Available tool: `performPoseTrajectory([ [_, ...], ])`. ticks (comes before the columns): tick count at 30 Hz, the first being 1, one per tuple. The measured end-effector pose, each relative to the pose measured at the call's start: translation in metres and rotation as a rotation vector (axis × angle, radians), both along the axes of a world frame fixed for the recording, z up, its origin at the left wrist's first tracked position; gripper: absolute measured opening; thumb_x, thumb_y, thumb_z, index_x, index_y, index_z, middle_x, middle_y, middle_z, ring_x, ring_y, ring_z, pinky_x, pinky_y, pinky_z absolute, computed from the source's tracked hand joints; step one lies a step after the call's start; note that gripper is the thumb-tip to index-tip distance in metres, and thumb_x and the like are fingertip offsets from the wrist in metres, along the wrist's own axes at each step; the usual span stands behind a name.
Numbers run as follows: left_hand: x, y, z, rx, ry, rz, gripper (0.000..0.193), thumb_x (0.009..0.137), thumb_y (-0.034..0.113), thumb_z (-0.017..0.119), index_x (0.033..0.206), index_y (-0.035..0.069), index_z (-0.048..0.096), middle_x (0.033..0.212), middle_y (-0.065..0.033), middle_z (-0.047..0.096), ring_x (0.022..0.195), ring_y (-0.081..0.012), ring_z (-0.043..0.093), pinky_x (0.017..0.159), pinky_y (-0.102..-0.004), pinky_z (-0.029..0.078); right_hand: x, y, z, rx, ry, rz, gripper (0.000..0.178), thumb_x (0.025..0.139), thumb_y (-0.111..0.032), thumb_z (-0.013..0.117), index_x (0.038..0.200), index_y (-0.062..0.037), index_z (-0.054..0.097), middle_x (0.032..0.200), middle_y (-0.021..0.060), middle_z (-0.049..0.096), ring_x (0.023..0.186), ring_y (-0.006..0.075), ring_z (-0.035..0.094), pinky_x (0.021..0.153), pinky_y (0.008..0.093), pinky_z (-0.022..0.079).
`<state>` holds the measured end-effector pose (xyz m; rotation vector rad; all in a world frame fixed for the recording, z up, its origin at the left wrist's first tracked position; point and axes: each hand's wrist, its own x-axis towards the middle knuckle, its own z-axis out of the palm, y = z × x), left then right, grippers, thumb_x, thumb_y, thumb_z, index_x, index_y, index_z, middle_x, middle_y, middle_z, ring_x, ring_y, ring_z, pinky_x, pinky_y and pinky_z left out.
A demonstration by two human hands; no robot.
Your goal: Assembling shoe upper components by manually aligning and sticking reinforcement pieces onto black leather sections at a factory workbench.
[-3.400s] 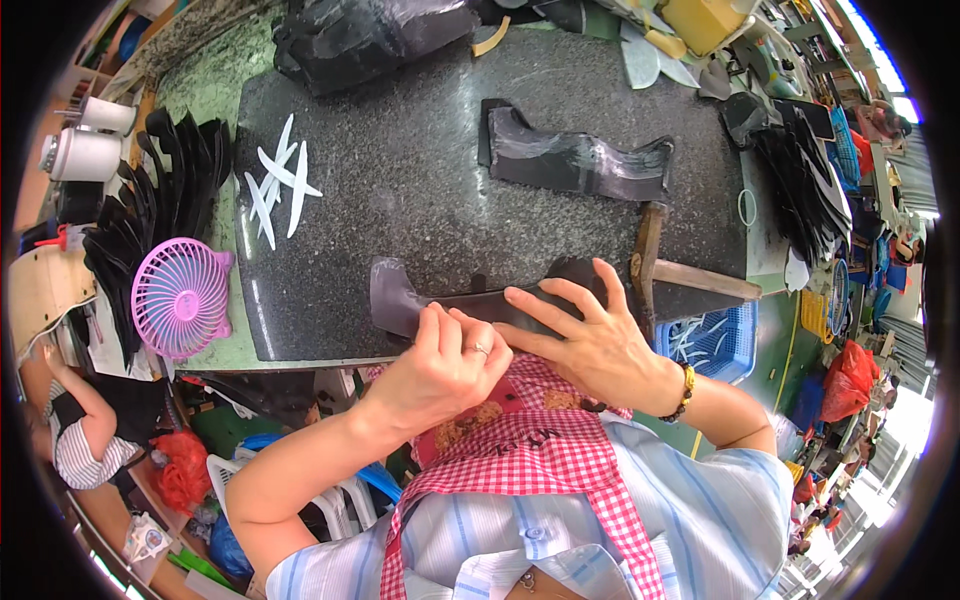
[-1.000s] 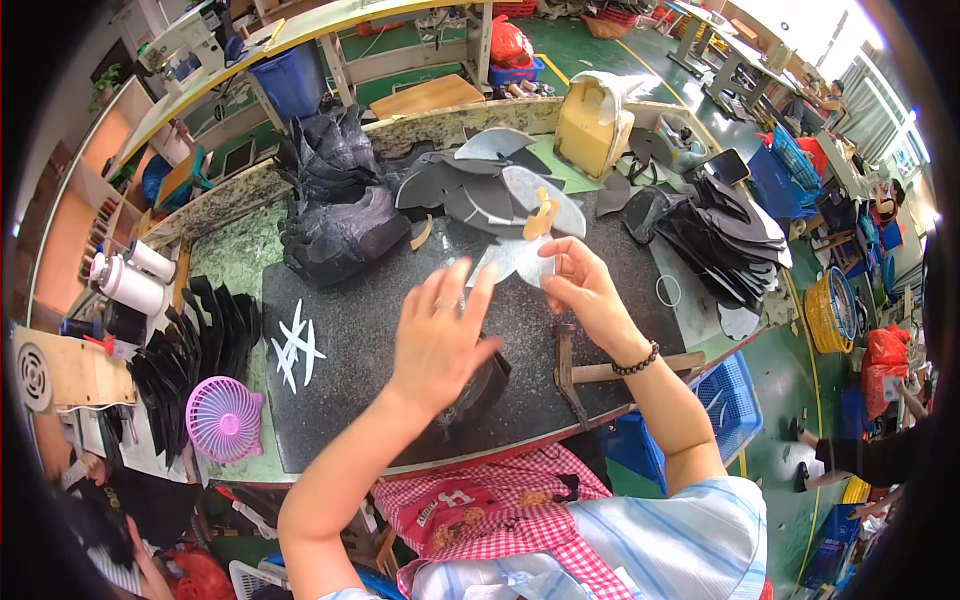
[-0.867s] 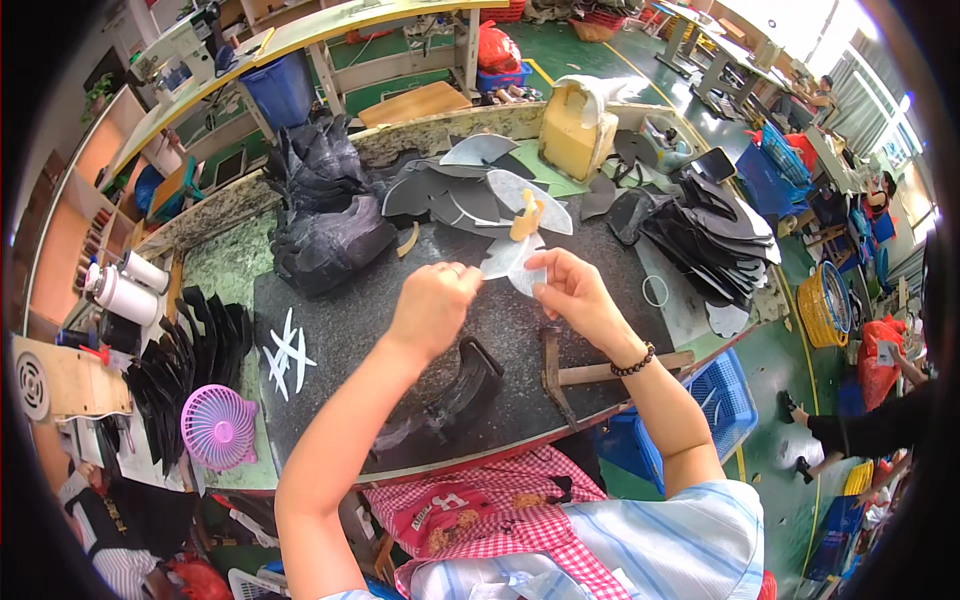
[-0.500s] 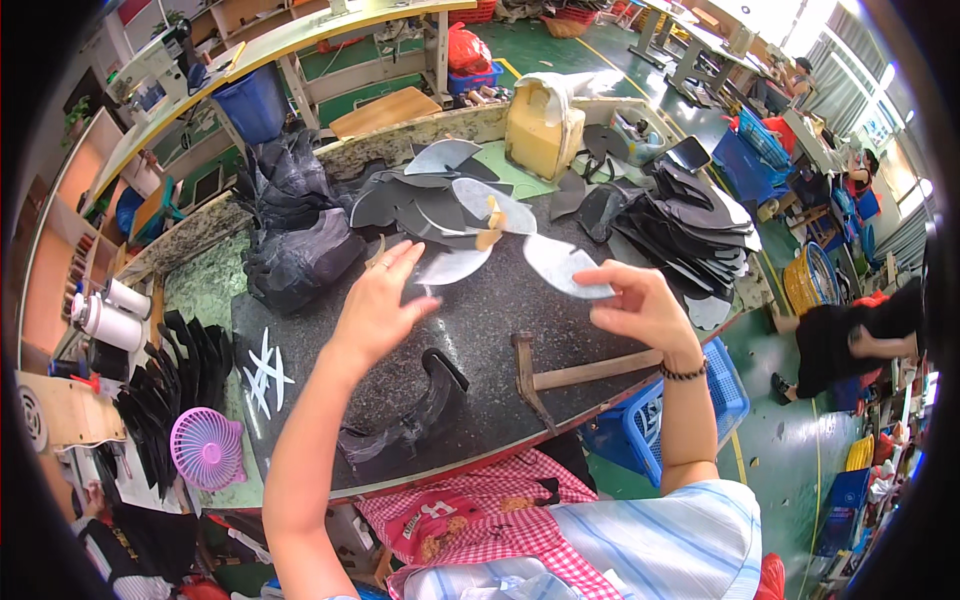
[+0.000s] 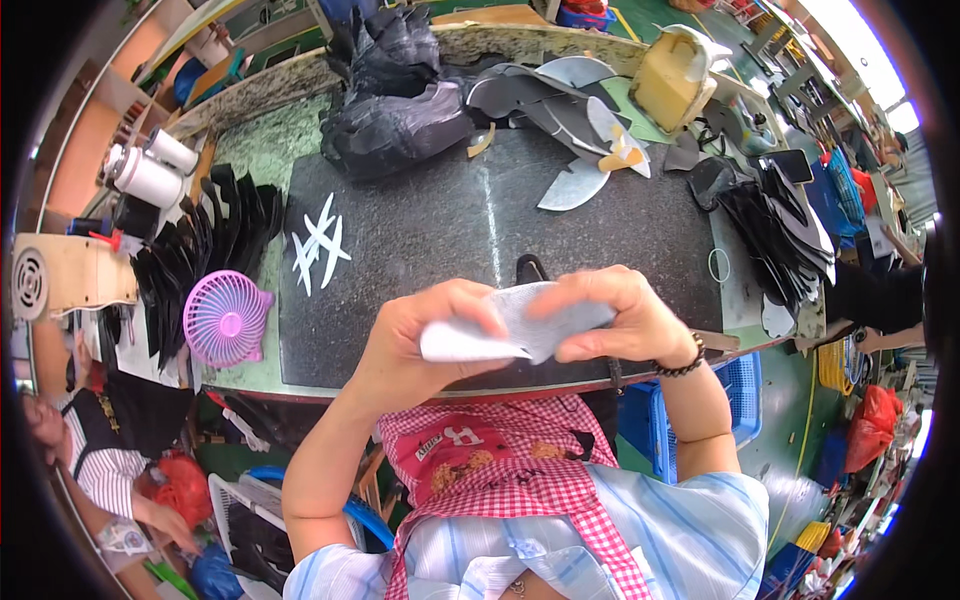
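Note:
Near the table's front edge, a pale grey, curved cut sheet piece [image 5: 527, 318] is held between my two hands. My left hand [image 5: 425, 330] is closed on its left part, where a white surface is bent up. My right hand [image 5: 618, 312] pinches the right part between thumb and fingers. Just beyond, the tip of a black curved piece [image 5: 531, 268] shows; my hands hide the rest. More pale and dark cut pieces [image 5: 575, 190] lie in a loose pile at the back, with small tan bits [image 5: 622, 158] on top.
A black stack [image 5: 395, 130] stands back left; dark cut pieces [image 5: 780, 235] are heaped at right. White strips [image 5: 320, 243], a purple fan [image 5: 228, 318] and thread cones [image 5: 145, 175] are on the left. A yellow container [image 5: 675, 85] stands behind. A wooden handle [image 5: 715, 340] lies by my right wrist.
Both hands have come back toward me and together with a pale piece that was at my right hand. The left hand has closed on it. The view has shifted.

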<state>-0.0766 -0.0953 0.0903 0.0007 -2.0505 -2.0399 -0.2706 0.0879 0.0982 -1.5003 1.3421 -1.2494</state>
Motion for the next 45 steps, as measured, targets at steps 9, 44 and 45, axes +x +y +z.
performPoseTrajectory([
  [9,0.061,0.056,-0.087,-1.216,-0.085,0.371,0.033,0.078,0.015,0.074,0.107,0.003,0.068,0.116,-0.0108,0.062,0.108,-0.0276,0.059,0.09,-0.0401,0.048,0.058,-0.025,-0.019,0.122,0.288,-0.177,0.041,0.079,-0.007,0.076,0.118,-0.0055,0.065,0.097,0.0148,0.063,0.086,0.0318,0.064,0.075,0.0353,0.052],
  [44,0.047,0.032,-0.038,-0.516,-0.378,0.375,0.022,0.085,0.017,0.073,0.093,-0.002,0.067,0.107,-0.0164,0.064,0.098,-0.0334,0.062,0.084,-0.0395,0.05,0.1,-0.016,-0.043,0.115,0.849,-0.098,0.036,0.076,-0.012,0.064,0.104,0.0088,0.063,0.12,0.0222,0.062,0.113,0.0344,0.06,0.1,0.0436,0.046],
  [45,0.049,0.028,-0.034,-0.553,-0.323,0.294,0.023,0.084,0.017,0.074,0.097,-0.001,0.066,0.11,-0.0166,0.063,0.101,-0.0343,0.06,0.086,-0.0403,0.049,0.098,-0.016,-0.048,0.116,0.845,-0.099,0.036,0.076,-0.012,0.064,0.104,0.0088,0.063,0.12,0.0222,0.062,0.113,0.0344,0.06,0.1,0.0436,0.046],
])
